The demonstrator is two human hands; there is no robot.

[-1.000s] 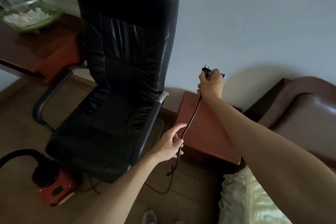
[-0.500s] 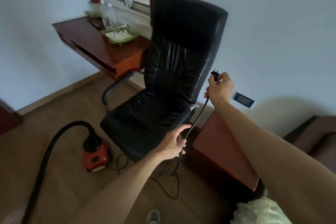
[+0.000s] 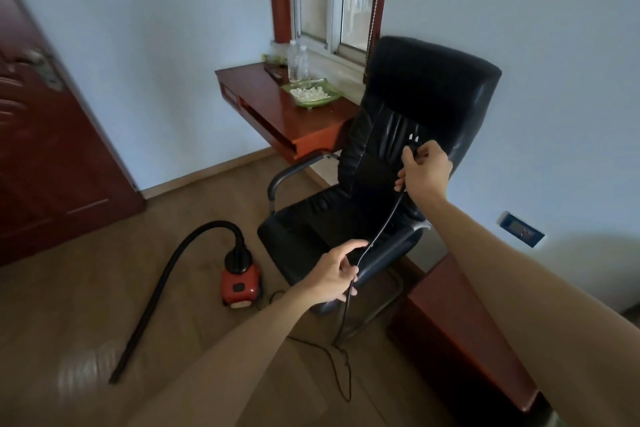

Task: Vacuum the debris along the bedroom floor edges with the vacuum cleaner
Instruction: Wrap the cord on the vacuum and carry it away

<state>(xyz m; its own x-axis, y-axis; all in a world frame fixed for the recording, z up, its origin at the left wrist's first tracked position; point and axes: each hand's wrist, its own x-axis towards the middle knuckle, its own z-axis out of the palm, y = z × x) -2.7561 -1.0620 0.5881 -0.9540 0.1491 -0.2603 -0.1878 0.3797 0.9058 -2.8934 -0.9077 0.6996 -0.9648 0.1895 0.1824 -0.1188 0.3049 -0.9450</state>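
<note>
- Right hand point(image 3: 426, 168): fingers curled tight around the plug point(image 3: 412, 143), its two prongs pointing up past the knuckles; held up in front of the chair point(image 3: 398, 163) backrest
- Cord point(image 3: 385, 225): black, runs down from the right fist, across the chair seat to the left hand
- Left hand point(image 3: 335, 274): thumb and fingers pinched lightly on the cord, index finger stretched out above it; sits at the chair's front right armrest
- Below the left hand the cord drops to the floor point(image 3: 86, 315) in front of the chair and trails in loose curls
- Vacuum point(image 3: 240, 282): red body with black top, on the floor just left of the chair; neither hand touches it
- Hose point(image 3: 162, 284): black, arches up out of the vacuum top, then lies along the floor away from the chair, toward the near left
- Socket point(image 3: 522, 229): blue plate on the wall, right of the chair, low; well apart from the plug
- Desk point(image 3: 284, 111): red-brown, behind the chair under the window; green dish point(image 3: 311, 94) and clear bottles point(image 3: 298, 62) on it
- Door point(image 3: 45, 135): dark red, far left of the chair
</note>
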